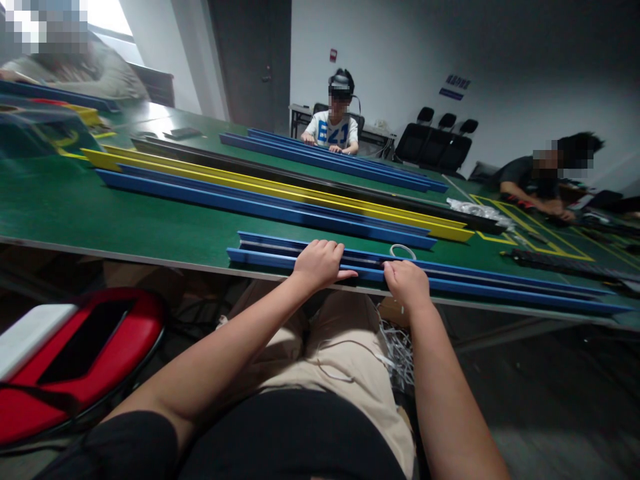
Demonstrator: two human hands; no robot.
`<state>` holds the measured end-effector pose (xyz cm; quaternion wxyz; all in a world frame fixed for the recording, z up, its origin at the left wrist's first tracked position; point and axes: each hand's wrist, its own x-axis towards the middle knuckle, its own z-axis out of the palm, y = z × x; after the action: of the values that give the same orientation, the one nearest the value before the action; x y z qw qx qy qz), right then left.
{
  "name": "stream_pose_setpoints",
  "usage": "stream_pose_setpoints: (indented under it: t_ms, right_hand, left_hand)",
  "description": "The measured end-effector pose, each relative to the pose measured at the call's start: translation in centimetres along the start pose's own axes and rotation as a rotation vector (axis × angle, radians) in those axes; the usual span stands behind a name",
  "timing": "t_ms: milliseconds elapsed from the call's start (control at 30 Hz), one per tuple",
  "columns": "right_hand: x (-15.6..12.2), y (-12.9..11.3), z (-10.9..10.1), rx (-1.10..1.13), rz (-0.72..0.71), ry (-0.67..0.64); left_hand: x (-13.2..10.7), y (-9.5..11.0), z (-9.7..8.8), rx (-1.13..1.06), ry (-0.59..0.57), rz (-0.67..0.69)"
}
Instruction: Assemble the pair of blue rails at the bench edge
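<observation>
A long blue channel (500, 288) lies along the near table edge, open side up, with a pale strip (267, 247) running inside it. My left hand (319, 265) is closed over the channel left of centre, its fingers bent over the far wall and its thumb stretched out to the right. A short way right, my right hand (407, 283) is closed on the same channel, thumb pointing left at the pale strip; its other fingers are mostly hidden. Just behind the right hand is a thin white ring (403, 252), partly hidden by the channel.
Further blue (250, 200), yellow (300, 193) and black (225, 163) channels lie across the green table (150, 230). Clear plastic wrapping (480, 212) sits at right. Below left is a red stool (145, 327) with a dark flat device. Several people work around the table.
</observation>
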<state>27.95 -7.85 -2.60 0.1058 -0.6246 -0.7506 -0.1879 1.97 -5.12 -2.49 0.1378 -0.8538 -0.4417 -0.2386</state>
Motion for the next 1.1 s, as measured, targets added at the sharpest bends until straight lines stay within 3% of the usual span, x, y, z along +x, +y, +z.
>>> stream_pose_setpoints:
  t_ms: [267,667,1100]
  right_hand:
    - [-0.56,-0.02,0.03,0.007,-0.019,0.041]
    - [-0.12,0.04,-0.70,-0.007,-0.040,-0.108]
    - [-0.52,0.31,-0.49,0.014,-0.079,-0.088]
  left_hand:
    - [-0.24,-0.04,-0.09,0.021,0.029,0.021]
    - [-0.16,0.00,0.05,0.021,0.034,0.019]
    - [-0.41,0.05,-0.16,0.013,0.047,0.025]
